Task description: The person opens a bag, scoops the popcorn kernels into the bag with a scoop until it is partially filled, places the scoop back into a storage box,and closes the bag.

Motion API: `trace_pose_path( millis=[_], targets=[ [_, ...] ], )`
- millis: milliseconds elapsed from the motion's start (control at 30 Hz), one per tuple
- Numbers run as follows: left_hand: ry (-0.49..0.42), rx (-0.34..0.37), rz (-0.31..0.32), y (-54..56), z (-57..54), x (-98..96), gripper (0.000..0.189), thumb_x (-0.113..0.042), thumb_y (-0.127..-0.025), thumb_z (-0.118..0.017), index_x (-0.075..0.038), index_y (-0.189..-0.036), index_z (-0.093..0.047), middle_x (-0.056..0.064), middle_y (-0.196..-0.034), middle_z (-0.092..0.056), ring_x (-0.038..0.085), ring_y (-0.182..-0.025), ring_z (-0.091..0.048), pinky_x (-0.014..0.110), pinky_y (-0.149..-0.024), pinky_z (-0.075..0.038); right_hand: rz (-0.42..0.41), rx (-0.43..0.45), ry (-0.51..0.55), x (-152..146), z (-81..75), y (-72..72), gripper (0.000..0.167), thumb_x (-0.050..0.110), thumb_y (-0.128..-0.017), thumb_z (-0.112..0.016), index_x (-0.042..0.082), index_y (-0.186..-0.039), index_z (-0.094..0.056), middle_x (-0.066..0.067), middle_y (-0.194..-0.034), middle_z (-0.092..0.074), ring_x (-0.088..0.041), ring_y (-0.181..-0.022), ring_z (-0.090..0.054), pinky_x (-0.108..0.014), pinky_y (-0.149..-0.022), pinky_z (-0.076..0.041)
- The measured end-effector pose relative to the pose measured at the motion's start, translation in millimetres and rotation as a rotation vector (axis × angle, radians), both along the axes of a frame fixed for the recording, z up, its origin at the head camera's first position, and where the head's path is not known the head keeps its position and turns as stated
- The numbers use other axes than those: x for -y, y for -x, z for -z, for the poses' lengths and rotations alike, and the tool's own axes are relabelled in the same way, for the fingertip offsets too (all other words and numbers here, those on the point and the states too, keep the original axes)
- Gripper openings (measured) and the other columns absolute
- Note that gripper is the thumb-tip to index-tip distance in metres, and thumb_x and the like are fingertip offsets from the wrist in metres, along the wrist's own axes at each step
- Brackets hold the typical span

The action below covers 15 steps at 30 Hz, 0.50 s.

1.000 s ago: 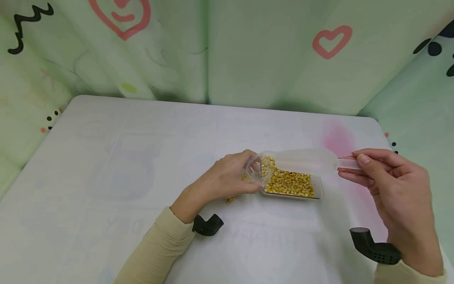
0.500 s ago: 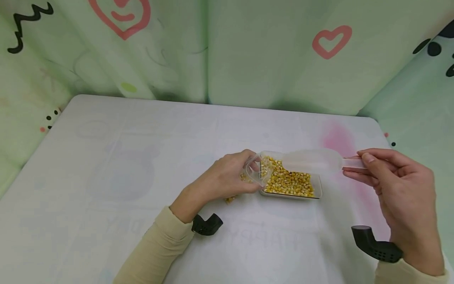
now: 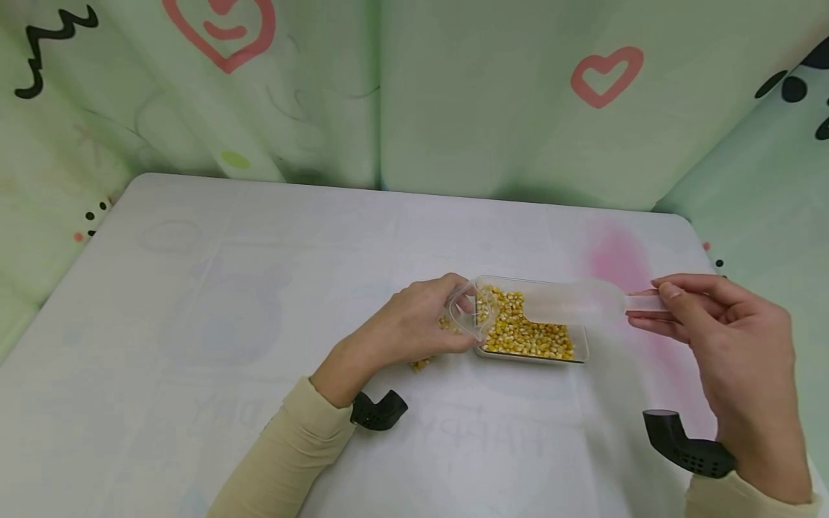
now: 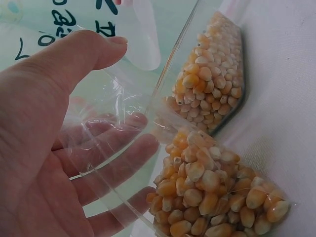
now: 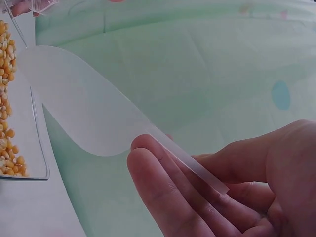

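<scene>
My left hand (image 3: 417, 316) holds the mouth of a clear plastic bag (image 4: 94, 148), thumb on one side and fingers spread along the other. Corn kernels (image 4: 212, 192) fill the bag's lower part, which sits right beside a clear rectangular container (image 3: 579, 345) of more corn kernels (image 3: 527, 337). Over that container, my right hand (image 3: 732, 338) pinches a translucent white scoop (image 3: 576, 301) by its flat handle, thumb on one face and fingers on the other. The scoop lies nearly level, its blade pointing left and covering part of the corn. Its inside is hidden in the head view.
A white cloth with faint print covers the table (image 3: 291, 288), and a pink patch (image 3: 615, 255) shows behind the scoop. Green patterned curtains (image 3: 453, 108) close off the back and both sides. A black camera mount (image 3: 689, 450) sticks out from each wrist.
The scoop and right hand have shifted slightly right, and the blade has come down a little over the container. More corn shows at the container's left. My left hand stays put.
</scene>
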<state>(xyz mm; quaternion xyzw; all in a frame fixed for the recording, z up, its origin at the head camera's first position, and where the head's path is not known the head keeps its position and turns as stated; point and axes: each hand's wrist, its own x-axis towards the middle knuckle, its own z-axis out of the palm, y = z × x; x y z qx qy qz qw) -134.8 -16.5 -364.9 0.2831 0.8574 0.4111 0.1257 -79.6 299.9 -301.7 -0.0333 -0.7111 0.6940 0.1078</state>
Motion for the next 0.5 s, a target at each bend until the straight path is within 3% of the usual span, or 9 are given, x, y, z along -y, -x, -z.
trace_pose_path(
  millis=[500],
  targets=[
    [0.006,-0.001,-0.001,-0.9,-0.1,0.1,0.049,-0.028,-0.082,-0.076,-0.013,-0.124,-0.056,-0.008,-0.108,-0.066,0.007,-0.097,-0.061,0.024,-0.084,-0.049,0.061,0.118,-0.192,1.3,-2.8,-3.8,0.022,0.014,-0.09,-0.071,0.0,-0.107,-0.068,-0.002,-0.082,-0.078,-0.019,-0.065,-0.075,-0.023,-0.065,-0.057]
  ],
)
